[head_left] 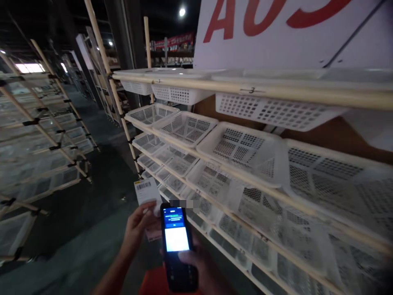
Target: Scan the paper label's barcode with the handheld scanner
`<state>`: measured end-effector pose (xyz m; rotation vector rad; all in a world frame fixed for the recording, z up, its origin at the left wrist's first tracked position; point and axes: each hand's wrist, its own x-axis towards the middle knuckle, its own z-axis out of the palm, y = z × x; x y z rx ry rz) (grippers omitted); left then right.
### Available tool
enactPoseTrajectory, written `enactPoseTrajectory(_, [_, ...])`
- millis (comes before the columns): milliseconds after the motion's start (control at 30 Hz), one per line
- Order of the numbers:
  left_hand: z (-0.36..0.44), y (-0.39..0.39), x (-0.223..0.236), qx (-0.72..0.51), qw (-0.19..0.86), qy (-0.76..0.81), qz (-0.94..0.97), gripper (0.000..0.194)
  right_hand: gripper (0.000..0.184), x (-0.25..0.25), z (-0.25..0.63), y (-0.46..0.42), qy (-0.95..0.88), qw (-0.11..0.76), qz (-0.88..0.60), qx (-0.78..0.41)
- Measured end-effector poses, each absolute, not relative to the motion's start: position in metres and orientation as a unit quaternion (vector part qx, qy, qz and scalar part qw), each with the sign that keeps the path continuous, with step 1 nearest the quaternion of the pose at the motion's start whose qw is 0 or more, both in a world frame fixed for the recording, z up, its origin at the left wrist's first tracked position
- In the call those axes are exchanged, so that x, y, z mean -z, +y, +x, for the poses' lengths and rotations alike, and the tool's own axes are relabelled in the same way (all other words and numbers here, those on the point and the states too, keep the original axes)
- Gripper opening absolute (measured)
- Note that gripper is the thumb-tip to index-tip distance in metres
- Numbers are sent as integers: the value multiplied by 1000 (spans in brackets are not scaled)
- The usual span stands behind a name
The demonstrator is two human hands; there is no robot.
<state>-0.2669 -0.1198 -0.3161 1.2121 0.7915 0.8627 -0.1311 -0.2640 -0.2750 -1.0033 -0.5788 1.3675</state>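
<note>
My right hand (201,268) grips a black handheld scanner (178,248) low in the middle of the view, thumb resting on its lit blue and white screen. Just left of it, my left hand (139,229) pinches a white paper label (146,192) with a printed barcode, held upright beside the scanner's top. A second pale slip shows under that hand, partly hidden. Both hands hover in front of the lower tiers of a wooden rack.
A slanted wooden rack (251,91) on the right carries rows of white perforated plastic baskets (242,147); a rail is marked 3. A white sign with red letters (276,28) hangs above. More racks (43,135) stand on the left across a dark aisle floor.
</note>
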Motion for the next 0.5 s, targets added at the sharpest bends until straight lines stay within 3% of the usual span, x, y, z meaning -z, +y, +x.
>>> enactPoseTrajectory(100, [-279, -104, 326, -449, 583, 359, 574, 57, 65, 272, -123, -272, -189, 600, -414, -658])
enactPoseTrajectory(167, [-284, -95, 331, -480, 590, 353, 544, 87, 66, 269, -118, -274, -174, 577, -396, -693])
enactPoseTrajectory(233, [-286, -90, 336, -510, 610, 346, 498, 100, 62, 264, -116, -273, -182, 552, -378, -720])
enactPoseTrajectory(500, [-281, -90, 353, -496, 649, 361, 450, 63, 52, 228, -139, -257, -202, 470, -397, -762])
